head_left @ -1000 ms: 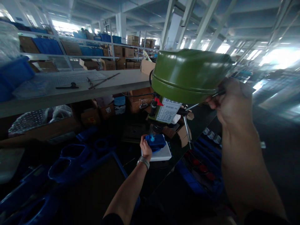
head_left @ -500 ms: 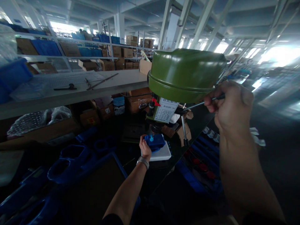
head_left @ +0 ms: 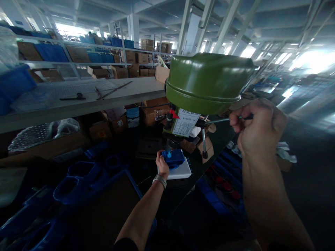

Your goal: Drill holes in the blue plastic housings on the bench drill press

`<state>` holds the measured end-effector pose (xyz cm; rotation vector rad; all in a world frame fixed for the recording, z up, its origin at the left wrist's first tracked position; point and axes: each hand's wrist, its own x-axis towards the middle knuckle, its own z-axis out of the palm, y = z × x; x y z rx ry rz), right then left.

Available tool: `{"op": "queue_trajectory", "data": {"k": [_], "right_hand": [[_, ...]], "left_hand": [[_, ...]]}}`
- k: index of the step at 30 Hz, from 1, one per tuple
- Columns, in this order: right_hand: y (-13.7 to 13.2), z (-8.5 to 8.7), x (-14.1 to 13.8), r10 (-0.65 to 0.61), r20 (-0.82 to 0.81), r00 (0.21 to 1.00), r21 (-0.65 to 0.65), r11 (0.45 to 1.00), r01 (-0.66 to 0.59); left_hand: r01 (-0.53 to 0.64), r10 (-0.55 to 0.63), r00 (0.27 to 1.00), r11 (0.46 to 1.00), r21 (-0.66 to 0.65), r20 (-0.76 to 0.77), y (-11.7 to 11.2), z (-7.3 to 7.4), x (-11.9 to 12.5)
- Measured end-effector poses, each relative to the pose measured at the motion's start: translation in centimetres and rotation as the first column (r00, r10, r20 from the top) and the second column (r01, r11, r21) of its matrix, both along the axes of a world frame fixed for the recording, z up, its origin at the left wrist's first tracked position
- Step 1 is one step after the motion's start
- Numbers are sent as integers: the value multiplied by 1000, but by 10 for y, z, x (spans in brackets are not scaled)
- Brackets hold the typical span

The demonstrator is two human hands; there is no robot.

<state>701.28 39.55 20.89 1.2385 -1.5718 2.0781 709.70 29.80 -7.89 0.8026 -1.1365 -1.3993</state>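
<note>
A bench drill press with a green cover (head_left: 209, 82) stands in front of me. My right hand (head_left: 258, 122) is wrapped round one feed lever (head_left: 218, 121) on its right side. Below the chuck (head_left: 175, 142), my left hand (head_left: 162, 164) grips the left end of a blue plastic part (head_left: 175, 157). That part rests on a white block (head_left: 180, 171). Light blue shavings (head_left: 169, 153) sit on the part's top, under the drill. Whether the bit touches the part I cannot make out.
Large blue moulded parts (head_left: 81, 174) lie at the lower left. A grey shelf (head_left: 141, 89) with a caliper (head_left: 73, 98) runs along the back left. A blue crate (head_left: 214, 200) with red items stands at the lower right. Cardboard boxes (head_left: 150, 113) sit under the shelf.
My right hand has lowered slightly, bringing the feed lever down a little and turning the hub's other lever. My left hand and the blue part have stayed in place.
</note>
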Motion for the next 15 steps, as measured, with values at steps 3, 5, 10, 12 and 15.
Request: {"op": "queue_trajectory", "data": {"k": [3,5,10,12,15], "right_hand": [[2,-6,5,-35,-19,999,-32,999,35],[4,-9,8,-53,-36,998,-50,997,51],[7,-16,17,-60,-65,996,-78,995,54],[8,-18,21,-61,-71,996,-99,994,54],[9,-23,28,-55,-59,997,-127,991,48]], "left_hand": [[7,-7,1000,1000,0,7,0,0,1],[12,-12,1000,1000,-6,8,1,-1,1],[9,-9,1000,1000,-11,-1,2,-2,2],[4,-4,1000,1000,-10,-6,2,-3,2],[2,-2,1000,1000,-13,-12,3,-2,2]]}}
